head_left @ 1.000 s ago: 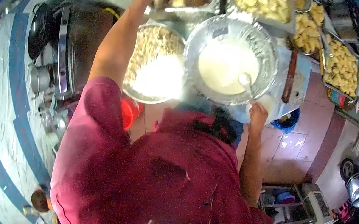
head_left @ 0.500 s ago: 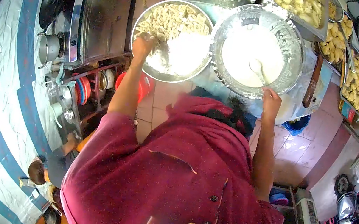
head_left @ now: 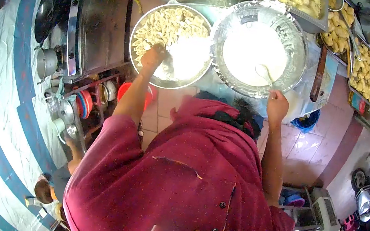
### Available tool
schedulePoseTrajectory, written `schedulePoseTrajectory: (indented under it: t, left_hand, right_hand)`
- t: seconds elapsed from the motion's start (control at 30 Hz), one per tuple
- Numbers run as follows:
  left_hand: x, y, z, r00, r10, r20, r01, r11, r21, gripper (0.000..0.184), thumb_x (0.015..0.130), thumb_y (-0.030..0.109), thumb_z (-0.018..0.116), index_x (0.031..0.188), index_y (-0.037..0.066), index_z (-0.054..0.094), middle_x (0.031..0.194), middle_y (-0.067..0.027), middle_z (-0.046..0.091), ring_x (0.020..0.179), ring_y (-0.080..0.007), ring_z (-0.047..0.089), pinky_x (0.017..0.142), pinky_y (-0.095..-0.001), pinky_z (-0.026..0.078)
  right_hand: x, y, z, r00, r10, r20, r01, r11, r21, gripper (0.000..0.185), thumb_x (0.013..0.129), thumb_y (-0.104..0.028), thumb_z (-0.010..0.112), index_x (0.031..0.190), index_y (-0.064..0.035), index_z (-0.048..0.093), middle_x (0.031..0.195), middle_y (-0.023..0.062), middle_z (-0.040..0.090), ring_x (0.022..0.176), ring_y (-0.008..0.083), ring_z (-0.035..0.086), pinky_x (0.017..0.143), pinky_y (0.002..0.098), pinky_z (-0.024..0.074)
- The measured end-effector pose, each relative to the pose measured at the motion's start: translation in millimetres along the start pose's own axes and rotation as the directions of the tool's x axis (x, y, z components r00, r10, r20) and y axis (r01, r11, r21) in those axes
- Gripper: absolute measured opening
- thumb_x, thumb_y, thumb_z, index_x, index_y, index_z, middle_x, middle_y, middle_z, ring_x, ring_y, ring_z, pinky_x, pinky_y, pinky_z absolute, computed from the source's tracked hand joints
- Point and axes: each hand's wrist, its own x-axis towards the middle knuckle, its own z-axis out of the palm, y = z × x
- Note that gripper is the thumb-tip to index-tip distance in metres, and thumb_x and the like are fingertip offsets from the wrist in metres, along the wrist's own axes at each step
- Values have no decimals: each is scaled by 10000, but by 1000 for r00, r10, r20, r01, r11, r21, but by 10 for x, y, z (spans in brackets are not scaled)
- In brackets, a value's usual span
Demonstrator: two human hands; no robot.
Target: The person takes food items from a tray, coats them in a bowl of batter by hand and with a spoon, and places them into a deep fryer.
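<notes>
left hand of mine (head_left: 154, 57) is inside the wide metal bowl (head_left: 172, 85), at the place where many pale pieces (head_left: 172, 23) meet a white area (head_left: 188, 58), which is too bright for me to tell its texture. these fingers point into the contents and are mostly hidden, so i cannot tell if they are apart or closed on something.

right hand of mine (head_left: 278, 104) has its fingers together, clamped on the handle end of the spoon (head_left: 265, 73). the head of this spoon is at the white liquid (head_left: 247, 53), in the large basin (head_left: 296, 51). this basin is just beside the bowl, on its right, and its wall carries many white smears. further to the right lies a long brown object (head_left: 318, 73), which i cannot name surely. beyond the basin is a metal tray (head_left: 314, 23) with yellow pieces. on my left side stands a grey pot (head_left: 47, 63), well apart from both hands.
</notes>
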Motion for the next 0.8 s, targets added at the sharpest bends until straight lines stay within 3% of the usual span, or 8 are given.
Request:
schedulePoseTrajectory:
  t: [0.13,0.23,0.3,0.4,0.53,0.6,0.73,0.8]
  left_hand:
    - [86,-225,182,999,16,-35,-22,980,-196,354,722,228,679,997,19,604,869,-169,669,836,-266,656,696,-364,503]
    - [-57,-133,143,976,-29,218,204,490,-848,313,801,104,626,1072,-3,510,885,-144,647,790,-175,636,657,-272,510]
    - [-416,261,-128,962,69,262,252,132,-959,420,835,78,590,1186,-24,384,954,-162,631,791,-180,633,692,-270,525]
    - [-723,792,-167,925,248,290,304,-20,-953,412,875,72,528,1241,-35,371,940,-153,632,834,-191,634,704,-288,524]
    - [-890,1550,144,726,519,451,464,114,-878,499,898,157,513,1361,43,365,973,-70,568,637,-131,507,595,-264,473]
    - [-909,1926,465,741,441,507,464,210,-860,450,876,134,535,1308,55,437,857,-30,549,603,-101,475,542,-247,441]
    - [-900,2485,850,849,489,202,-199,649,-734,413,842,159,598,1220,24,499,993,-110,649,778,-224,617,705,-336,499]
    - [-897,2557,945,847,504,170,-343,762,-550,432,808,168,631,1196,19,514,1032,-153,652,893,-286,630,779,-353,496]
  right_hand:
    - [78,-181,-55,999,-19,33,30,923,-383,204,858,-274,506,802,-132,643,796,170,657,749,407,615,653,492,478]
    - [173,-212,48,990,-99,99,135,858,-495,186,835,-221,515,773,-103,645,732,148,663,709,326,658,624,455,511]
    - [228,-18,284,960,-278,-23,241,869,-432,148,789,-192,561,722,-100,656,671,101,661,659,296,662,569,411,521]
    - [249,-124,262,967,-252,-22,214,861,-462,137,788,-213,576,715,-127,653,689,84,663,664,267,659,583,398,519]
    - [249,-171,64,996,-83,12,82,926,-369,199,850,-275,536,832,-122,661,792,143,669,761,361,636,685,456,496]
    - [240,-161,-8,999,-1,-41,-14,932,-361,206,852,-284,531,837,-126,662,798,152,667,769,373,635,685,469,494]
    - [199,-141,-85,986,130,-108,-159,928,-337,221,852,-294,530,816,-121,664,795,163,663,772,379,635,682,485,492]
    - [197,-122,-29,985,125,-120,-156,943,-294,228,851,-295,532,798,-116,663,793,168,658,771,382,630,678,487,488]
